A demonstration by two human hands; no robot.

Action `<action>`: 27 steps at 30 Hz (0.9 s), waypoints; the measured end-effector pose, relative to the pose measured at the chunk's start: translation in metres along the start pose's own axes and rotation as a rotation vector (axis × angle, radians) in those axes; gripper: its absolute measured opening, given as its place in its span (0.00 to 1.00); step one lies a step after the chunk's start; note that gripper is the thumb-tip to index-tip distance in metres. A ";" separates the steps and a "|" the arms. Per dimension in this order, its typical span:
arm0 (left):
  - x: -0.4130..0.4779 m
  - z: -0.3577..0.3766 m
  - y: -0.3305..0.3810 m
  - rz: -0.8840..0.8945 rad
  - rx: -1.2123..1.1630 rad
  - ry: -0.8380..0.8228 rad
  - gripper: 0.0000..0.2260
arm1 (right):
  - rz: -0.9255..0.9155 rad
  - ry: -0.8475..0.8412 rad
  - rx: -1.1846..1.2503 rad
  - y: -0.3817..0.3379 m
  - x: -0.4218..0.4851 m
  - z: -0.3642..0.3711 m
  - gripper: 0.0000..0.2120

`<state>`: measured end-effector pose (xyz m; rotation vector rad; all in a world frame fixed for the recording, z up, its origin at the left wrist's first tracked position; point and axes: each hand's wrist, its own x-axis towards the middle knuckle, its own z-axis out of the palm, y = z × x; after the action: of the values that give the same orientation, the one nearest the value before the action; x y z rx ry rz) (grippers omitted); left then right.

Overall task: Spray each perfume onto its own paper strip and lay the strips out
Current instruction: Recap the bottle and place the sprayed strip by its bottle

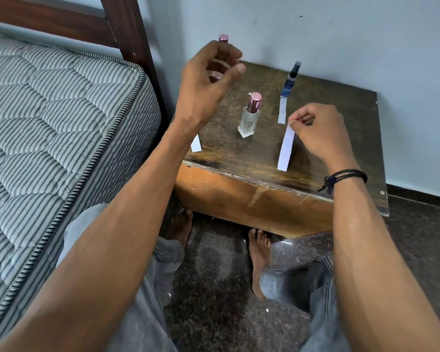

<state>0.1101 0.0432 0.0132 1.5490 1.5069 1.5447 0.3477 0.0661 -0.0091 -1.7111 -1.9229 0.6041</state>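
While right grip [315, 130] pinches one of three strips [285, 148], left grip [208, 74] loosely curled, empty; three bottles [249, 120].

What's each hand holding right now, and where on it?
Right hand pinches a paper strip by its top end. Left hand is curled in front of the rear pink-capped bottle; whether it grips it cannot be told.
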 end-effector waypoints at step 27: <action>-0.104 0.092 0.035 -0.393 -0.179 -0.215 0.09 | 0.223 -0.002 0.488 0.028 -0.014 -0.082 0.03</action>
<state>0.2309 -0.0279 -0.0172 1.1891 1.4065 1.2101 0.4219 0.0555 0.0366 -1.6031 -1.4342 1.0579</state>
